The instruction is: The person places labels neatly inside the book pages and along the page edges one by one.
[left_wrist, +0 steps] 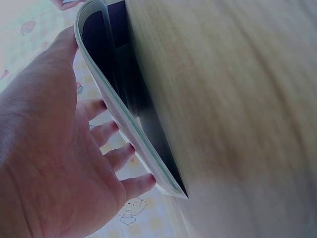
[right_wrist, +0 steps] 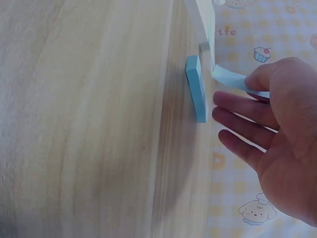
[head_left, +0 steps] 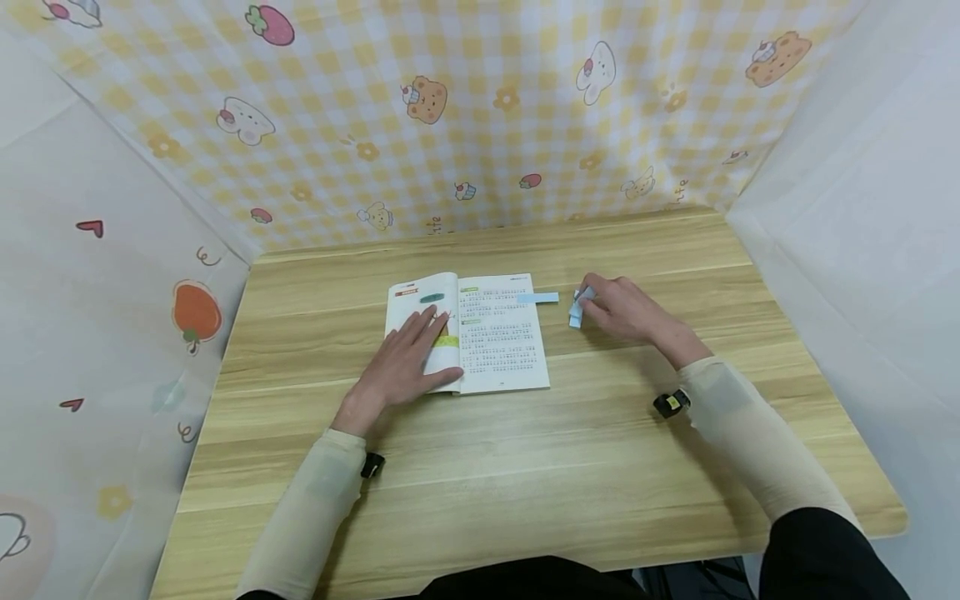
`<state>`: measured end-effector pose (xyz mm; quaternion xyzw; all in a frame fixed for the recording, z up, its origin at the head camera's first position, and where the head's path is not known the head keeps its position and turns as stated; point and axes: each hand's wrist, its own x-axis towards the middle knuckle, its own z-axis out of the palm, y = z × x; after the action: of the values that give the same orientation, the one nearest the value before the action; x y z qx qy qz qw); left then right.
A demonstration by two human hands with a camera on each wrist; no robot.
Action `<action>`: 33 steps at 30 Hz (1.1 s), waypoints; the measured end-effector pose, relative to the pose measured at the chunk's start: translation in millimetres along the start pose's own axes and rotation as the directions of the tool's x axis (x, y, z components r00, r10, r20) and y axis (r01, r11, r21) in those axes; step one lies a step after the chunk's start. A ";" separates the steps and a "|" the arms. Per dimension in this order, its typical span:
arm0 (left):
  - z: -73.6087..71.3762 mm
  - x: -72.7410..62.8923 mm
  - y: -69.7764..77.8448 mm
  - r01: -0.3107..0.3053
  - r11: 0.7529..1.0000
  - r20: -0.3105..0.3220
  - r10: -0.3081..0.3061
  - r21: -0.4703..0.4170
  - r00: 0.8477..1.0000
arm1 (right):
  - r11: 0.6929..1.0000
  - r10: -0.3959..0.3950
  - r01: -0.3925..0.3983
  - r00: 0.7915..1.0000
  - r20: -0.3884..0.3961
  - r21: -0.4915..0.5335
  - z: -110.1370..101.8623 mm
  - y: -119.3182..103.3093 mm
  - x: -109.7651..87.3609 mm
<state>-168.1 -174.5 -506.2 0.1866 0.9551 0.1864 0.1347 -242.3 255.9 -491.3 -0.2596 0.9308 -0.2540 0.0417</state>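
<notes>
An open book [head_left: 502, 333] lies on the table, with text on its right page and a picture on the left. My left hand [head_left: 405, 358] rests flat on the left page, its fingers spread and the thumb near the spine. From the right page's outer edge sticks out a pale blue sticky strip [head_left: 545, 297]. Right of the book, my right hand [head_left: 626, 308] pinches another blue sticky strip [right_wrist: 230, 78] between thumb and index finger; the other fingers are loosely bent. Beside those fingers a small blue pad of sticky notes [right_wrist: 196, 89] lies on the table.
The wooden table [head_left: 480, 483] reaches back to a yellow checked cloth [head_left: 480, 150]. White sheets hang on both sides, the left sheet [head_left: 127, 333] printed with hearts and fruit. A small black wrist camera [head_left: 671, 404] sits at the right wrist.
</notes>
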 end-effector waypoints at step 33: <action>1.1 1.6 -1.8 -0.005 1.000 -0.004 0.005 -0.006 1.000 | 0.911 0.165 -0.090 0.974 -0.156 0.401 24.4 -18.9 -2.6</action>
<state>-169.7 -175.1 -508.2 0.1884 0.9543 0.1899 0.1329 -226.3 232.3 -503.2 -0.1597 0.8758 -0.4549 0.0221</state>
